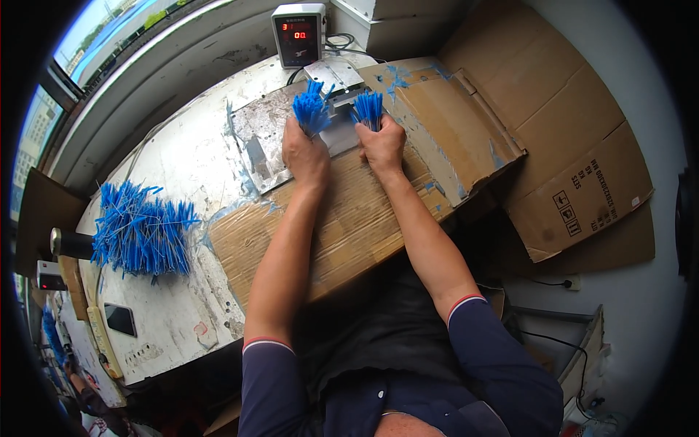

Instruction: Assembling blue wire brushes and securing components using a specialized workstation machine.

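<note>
Step in hand: both bundles are being presented to the small metal machine (336, 80) at the upper centre of the frame.

The left hand (306, 153) has its grip pressed together around a bundle of blue strips (312, 109). The right hand (382, 142) has its grip pressed together around a second bundle of blue strips (369, 109). Both bundles sit just above the fists, one on either side of the machine's grey block, touching or just beside it; contact cannot be confirmed.

Orientation: the long axis of each bundle runs from the fist toward the top of the frame. The free ends point up-frame and fan out slightly, the left bundle more than the right.

Judgement for the next move: the ends must stay level and the bundles tight, since loose strips would splay off the block.

Surroundings: a corrugated cardboard sheet (349, 226) lies under the forearms on the tabletop (182, 153). A loose heap of blue strips (142, 229) lies at the left of the frame, well apart from the hands. A digital counter box (298, 35) with a red display stands behind the machine.
</note>
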A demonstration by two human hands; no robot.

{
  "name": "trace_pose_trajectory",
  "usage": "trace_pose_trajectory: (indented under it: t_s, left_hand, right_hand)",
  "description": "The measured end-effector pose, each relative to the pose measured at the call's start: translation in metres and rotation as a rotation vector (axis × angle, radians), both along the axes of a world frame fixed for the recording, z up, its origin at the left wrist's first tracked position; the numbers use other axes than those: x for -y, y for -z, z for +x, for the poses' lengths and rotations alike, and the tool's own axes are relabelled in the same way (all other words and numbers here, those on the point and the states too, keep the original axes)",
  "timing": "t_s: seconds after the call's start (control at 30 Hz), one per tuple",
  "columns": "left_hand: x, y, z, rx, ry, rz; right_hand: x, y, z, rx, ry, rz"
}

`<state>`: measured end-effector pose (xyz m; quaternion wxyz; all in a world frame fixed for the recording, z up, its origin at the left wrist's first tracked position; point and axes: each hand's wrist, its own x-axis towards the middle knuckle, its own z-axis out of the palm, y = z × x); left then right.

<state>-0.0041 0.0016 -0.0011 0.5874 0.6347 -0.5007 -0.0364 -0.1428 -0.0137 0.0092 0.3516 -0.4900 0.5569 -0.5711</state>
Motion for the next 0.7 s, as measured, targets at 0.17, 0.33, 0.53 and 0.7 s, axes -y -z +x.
trace_pose_trajectory:
  t_s: [0.17,0.33,0.53,0.7]
  left_hand:
    - [0.002,0.002,0.001,0.086,0.005,-0.031]
    - [0.0,0.002,0.001,0.162,0.007,0.007]
    - [-0.005,-0.003,-0.002,0.234,0.042,0.151]
    - [-0.004,-0.003,-0.004,0.254,0.053,0.159]
  right_hand:
    - [0.002,0.0,0.002,-0.005,0.009,-0.022]
    - [-0.005,-0.008,0.0,0.122,-0.062,0.045]
    - [-0.004,-0.002,-0.009,0.304,-0.112,-0.004]
    - [-0.007,0.001,-0.009,0.322,-0.122,-0.032]
